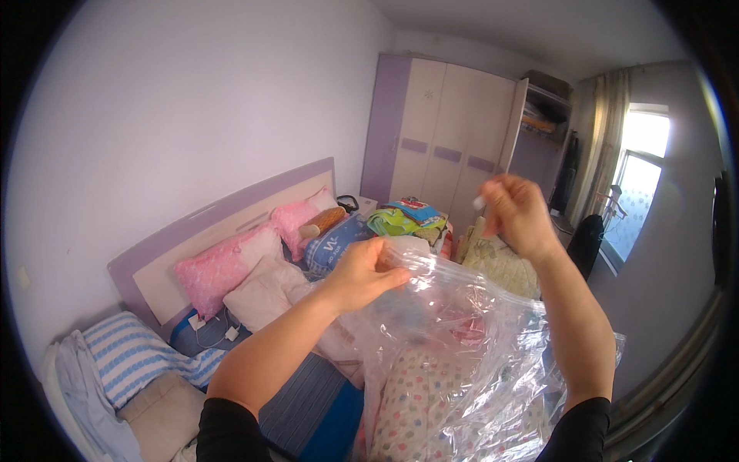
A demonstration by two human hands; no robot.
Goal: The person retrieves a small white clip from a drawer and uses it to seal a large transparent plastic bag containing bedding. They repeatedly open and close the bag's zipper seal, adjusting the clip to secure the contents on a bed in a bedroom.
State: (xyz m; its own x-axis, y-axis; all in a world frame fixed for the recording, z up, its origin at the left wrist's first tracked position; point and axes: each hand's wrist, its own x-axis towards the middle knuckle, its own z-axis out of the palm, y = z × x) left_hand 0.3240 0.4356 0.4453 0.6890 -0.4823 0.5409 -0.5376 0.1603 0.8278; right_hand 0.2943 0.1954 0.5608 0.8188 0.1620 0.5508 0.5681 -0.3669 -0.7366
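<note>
My left hand pinches the upper edge of a large clear plastic storage bag near its left corner. A ridged band like a zip seal runs along that edge. Inside or beneath the bag shows a folded cream quilt with coloured dots; the shiny film keeps me from telling which. Raised above the bag's right part, my right hand is blurred. A small white piece, perhaps a plastic slider, sticks out from its closed fingertips, apart from the bag's edge.
Pink pillows lean on the bed's headboard. A blue patterned bag and folded bright cloths lie beyond my left hand. White chargers with cables rest on the striped bedcover. Behind stands a wardrobe with one door ajar.
</note>
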